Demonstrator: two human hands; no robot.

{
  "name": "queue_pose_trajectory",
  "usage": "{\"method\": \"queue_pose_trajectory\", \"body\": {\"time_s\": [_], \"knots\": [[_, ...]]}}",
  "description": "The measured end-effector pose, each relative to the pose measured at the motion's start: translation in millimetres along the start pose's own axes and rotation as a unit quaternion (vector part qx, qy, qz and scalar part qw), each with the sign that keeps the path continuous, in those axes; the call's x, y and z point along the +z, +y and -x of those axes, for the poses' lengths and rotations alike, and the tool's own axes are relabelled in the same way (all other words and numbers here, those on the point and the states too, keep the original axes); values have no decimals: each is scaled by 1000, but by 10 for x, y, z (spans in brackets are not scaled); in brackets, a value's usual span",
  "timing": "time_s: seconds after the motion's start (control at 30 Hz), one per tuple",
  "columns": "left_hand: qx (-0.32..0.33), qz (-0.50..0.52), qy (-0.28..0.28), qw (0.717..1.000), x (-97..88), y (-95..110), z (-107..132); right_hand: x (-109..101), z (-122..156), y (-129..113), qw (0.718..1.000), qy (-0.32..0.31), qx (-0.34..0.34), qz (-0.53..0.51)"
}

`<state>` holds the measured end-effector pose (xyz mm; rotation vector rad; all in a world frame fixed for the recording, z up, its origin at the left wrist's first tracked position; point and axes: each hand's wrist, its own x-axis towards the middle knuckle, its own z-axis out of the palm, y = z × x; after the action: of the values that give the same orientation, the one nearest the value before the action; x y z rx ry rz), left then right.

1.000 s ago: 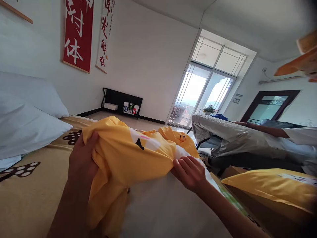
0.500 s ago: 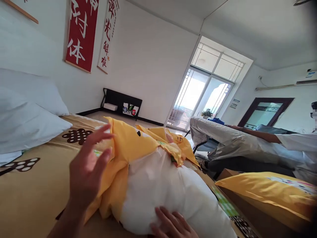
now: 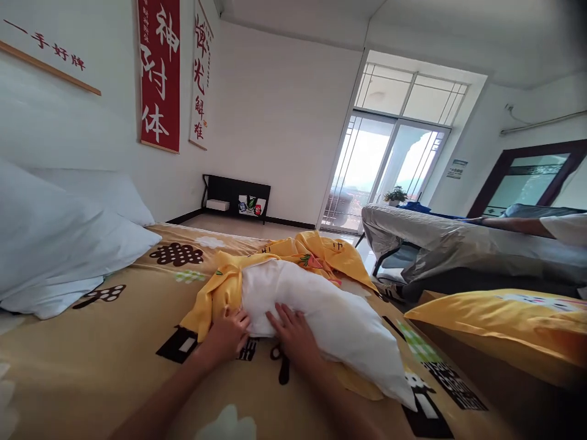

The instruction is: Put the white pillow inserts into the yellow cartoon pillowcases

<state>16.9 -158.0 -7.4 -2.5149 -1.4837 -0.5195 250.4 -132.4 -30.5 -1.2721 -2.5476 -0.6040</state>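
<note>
A white pillow (image 3: 339,315) lies on the bed, its left end inside a yellow pillowcase (image 3: 224,292). More of the yellow fabric bunches along the pillow's far side, with printed characters and a red-and-green motif showing. My left hand (image 3: 229,334) curls its fingers on the pillowcase's near edge, right where cloth meets pillow. On the pillow's near side rests my right hand (image 3: 296,333), its fingers spread flat on the white surface. The pillow's right end is outside the case, and a bit of yellow cloth shows beneath it.
White pillows (image 3: 68,232) are piled at the left on the patterned bedsheet (image 3: 114,360). A filled yellow pillow (image 3: 504,324) lies on a cardboard box at the right. Behind it, a person's arm (image 3: 518,225) extends over a plastic-covered table (image 3: 413,229).
My left hand has come down from the air onto the pillowcase's edge. The raised yellow cloth now lies lower, and the pillow looks flatter. My right hand has moved farther forward on the pillow.
</note>
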Motion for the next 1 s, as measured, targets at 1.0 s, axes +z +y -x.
{"method": "queue_pose_trajectory", "body": {"time_s": [1.0], "knots": [[148, -68, -102, 981, -796, 384, 501, -748, 263, -47, 962, 62, -263, 27]]}}
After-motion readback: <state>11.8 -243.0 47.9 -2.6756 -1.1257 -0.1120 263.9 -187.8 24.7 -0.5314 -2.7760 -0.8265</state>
